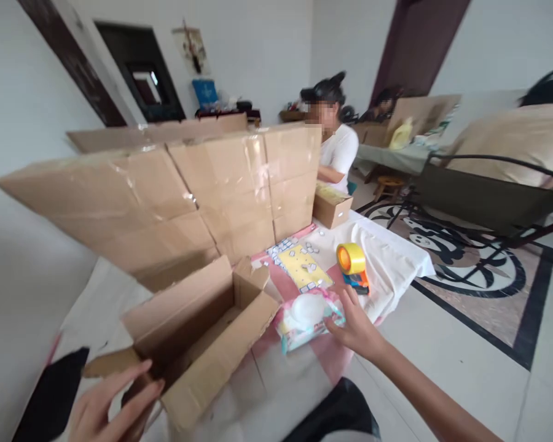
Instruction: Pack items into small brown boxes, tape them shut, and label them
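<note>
An open cardboard box (219,358) lies on the cloth-covered table in front of me, its flaps folded out and its inside bare. My left hand (115,405) is at its near-left end, fingers stretched and apart by the end flap; whether they touch the cardboard I cannot tell. To the right of the box is a soft pack of wipes (309,312) with a white lid. My right hand (356,322) is at the pack's right end, thumb and fingers apart around its corner. Just beyond that hand stands a tape dispenser (357,281) with a yellow tape roll (351,258).
Large taped cardboard sheets (230,190) stand like a wall across the table. Behind their right end sits a person in a white shirt (341,153), near a small closed box (332,205). A folding chair (488,196) with another person stands on the right.
</note>
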The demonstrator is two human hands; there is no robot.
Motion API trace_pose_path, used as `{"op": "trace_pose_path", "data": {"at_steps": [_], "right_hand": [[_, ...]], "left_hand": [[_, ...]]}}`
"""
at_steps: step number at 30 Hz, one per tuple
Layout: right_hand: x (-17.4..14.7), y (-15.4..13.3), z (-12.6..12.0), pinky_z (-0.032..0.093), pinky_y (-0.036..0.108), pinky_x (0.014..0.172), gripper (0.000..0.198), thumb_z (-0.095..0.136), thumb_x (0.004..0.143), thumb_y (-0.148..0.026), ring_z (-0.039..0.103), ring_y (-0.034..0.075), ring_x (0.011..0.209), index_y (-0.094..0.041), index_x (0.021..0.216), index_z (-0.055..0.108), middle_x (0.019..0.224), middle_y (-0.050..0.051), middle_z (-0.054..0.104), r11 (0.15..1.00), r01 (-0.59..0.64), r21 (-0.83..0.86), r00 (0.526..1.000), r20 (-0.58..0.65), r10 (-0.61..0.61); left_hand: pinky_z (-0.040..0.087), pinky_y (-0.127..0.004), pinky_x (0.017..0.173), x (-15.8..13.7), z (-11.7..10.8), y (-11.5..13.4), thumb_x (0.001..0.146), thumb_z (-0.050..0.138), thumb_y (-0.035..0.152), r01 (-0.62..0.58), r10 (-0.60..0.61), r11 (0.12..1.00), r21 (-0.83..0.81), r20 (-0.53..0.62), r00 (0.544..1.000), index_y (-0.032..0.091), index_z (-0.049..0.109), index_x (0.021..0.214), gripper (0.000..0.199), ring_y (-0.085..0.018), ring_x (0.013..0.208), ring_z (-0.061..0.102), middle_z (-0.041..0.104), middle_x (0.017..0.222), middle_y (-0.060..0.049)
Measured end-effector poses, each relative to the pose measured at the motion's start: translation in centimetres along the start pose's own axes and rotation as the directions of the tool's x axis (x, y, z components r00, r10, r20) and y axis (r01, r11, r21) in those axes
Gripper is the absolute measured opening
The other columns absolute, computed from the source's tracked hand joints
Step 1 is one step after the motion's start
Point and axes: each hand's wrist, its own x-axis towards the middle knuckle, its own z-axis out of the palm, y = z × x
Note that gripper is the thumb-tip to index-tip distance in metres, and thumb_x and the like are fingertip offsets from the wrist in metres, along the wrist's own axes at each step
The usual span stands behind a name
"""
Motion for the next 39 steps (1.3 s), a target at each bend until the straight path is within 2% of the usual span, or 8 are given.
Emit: {"op": "trace_pose_path", "data": {"at_steps": [3, 6, 14, 21, 25, 28, 33, 39], "right_hand": [[1.4, -1.7, 0.5, 0.032, 0.056, 0.116, 0.078, 0.071, 0.077, -0.028, 0.033, 0.038, 0.144, -0.020, 0.150, 0.044, 0.152, 0.018, 0.044, 0.932, 0.313, -0.186, 0.906, 0.353, -0.234], [3.3, -3.2, 2.0, 0.030, 0.061, 0.115, 0.092, 0.078, 0.070, -0.027, 0.038, 0.042, 0.139, -0.021, 0.154, 0.042, 0.148, 0.020, 0.047, 0.841, 0.466, -0.276, 0.798, 0.542, -0.264], [5.2, -4.1, -1.2, 0.053, 0.044, 0.090, 0.087, 0.082, 0.066, -0.036, 0.062, 0.034, 0.111, -0.019, 0.146, 0.051, 0.127, 0.016, 0.060, 0.921, 0.378, -0.093, 0.676, 0.707, -0.206], [4.4, -7.1, -10.1, 0.056, 0.054, 0.090, 0.118, 0.090, 0.053, -0.042, 0.063, 0.045, 0.121, -0.034, 0.157, 0.036, 0.144, 0.017, 0.057, 0.923, 0.381, -0.045, 0.775, 0.561, -0.292], [6.1, -12.2, -11.8, 0.053, 0.061, 0.091, 0.116, 0.091, 0.054, -0.052, 0.061, 0.048, 0.122, -0.043, 0.156, 0.037, 0.148, 0.014, 0.055, 0.898, 0.433, -0.084, 0.841, 0.397, -0.368], [8.5, -16.7, -8.4, 0.054, 0.056, 0.096, 0.115, 0.086, 0.063, -0.058, 0.062, 0.043, 0.122, -0.040, 0.161, 0.028, 0.149, 0.012, 0.053, 0.790, 0.612, -0.030, 0.688, 0.515, -0.512], [11.1, -20.7, 2.7, 0.051, 0.048, 0.098, 0.092, 0.076, 0.080, -0.047, 0.060, 0.035, 0.121, -0.024, 0.159, 0.035, 0.133, 0.012, 0.059, 0.662, 0.734, 0.151, 0.373, 0.726, -0.579], [11.0, -20.1, 9.3, 0.050, 0.041, 0.089, 0.081, 0.076, 0.079, -0.037, 0.065, 0.028, 0.102, -0.018, 0.152, 0.046, 0.122, 0.011, 0.063, 0.635, 0.745, 0.203, 0.184, 0.853, -0.489]], "left_hand": [[0.053, -0.049, 0.080, -1.0, -0.7, -1.4, 0.082, 0.067, 0.016, 0.023, -0.027, 0.991, 0.131, 0.029, 0.999, 0.038, 0.076, 0.085, 0.024, -0.028, 0.092, 0.066, 0.073, 0.102, -0.004], [0.050, -0.053, 0.099, -2.0, -0.8, -1.9, 0.081, 0.071, 0.015, 0.074, -0.076, 0.991, 0.109, 0.017, 0.997, 0.037, 0.076, 0.085, 0.023, -0.030, 0.111, 0.062, 0.069, 0.110, -0.004], [0.055, -0.039, 0.078, -5.7, 0.6, -1.2, 0.076, 0.076, 0.006, 0.215, -0.215, 0.976, -0.017, -0.155, 0.964, 0.030, 0.074, 0.081, 0.025, -0.021, 0.098, 0.066, 0.068, 0.110, 0.000], [0.056, -0.040, 0.080, -5.9, 2.5, 2.1, 0.075, 0.075, 0.000, 0.229, -0.266, 0.956, -0.184, -0.208, 0.941, 0.025, 0.074, 0.082, 0.026, -0.022, 0.101, 0.066, 0.065, 0.113, -0.004], [0.057, -0.042, 0.082, -6.1, 4.2, 4.7, 0.077, 0.075, 0.001, 0.276, -0.340, 0.924, -0.265, -0.239, 0.910, 0.025, 0.073, 0.085, 0.025, -0.024, 0.105, 0.066, 0.063, 0.117, -0.005], [0.056, -0.041, 0.083, -6.5, 5.4, 6.0, 0.081, 0.074, 0.005, 0.292, -0.372, 0.912, -0.288, -0.276, 0.886, 0.027, 0.073, 0.087, 0.022, -0.023, 0.106, 0.065, 0.063, 0.116, -0.004], [0.057, -0.039, 0.084, -7.0, 6.1, 6.8, 0.084, 0.073, 0.011, 0.293, -0.391, 0.900, -0.324, -0.295, 0.872, 0.029, 0.073, 0.088, 0.018, -0.021, 0.107, 0.064, 0.061, 0.117, -0.002], [0.057, -0.037, 0.086, -6.9, 5.9, 6.7, 0.089, 0.068, 0.013, 0.270, -0.347, 0.919, -0.286, -0.265, 0.900, 0.028, 0.070, 0.092, 0.015, -0.020, 0.110, 0.062, 0.061, 0.115, -0.002]]}}
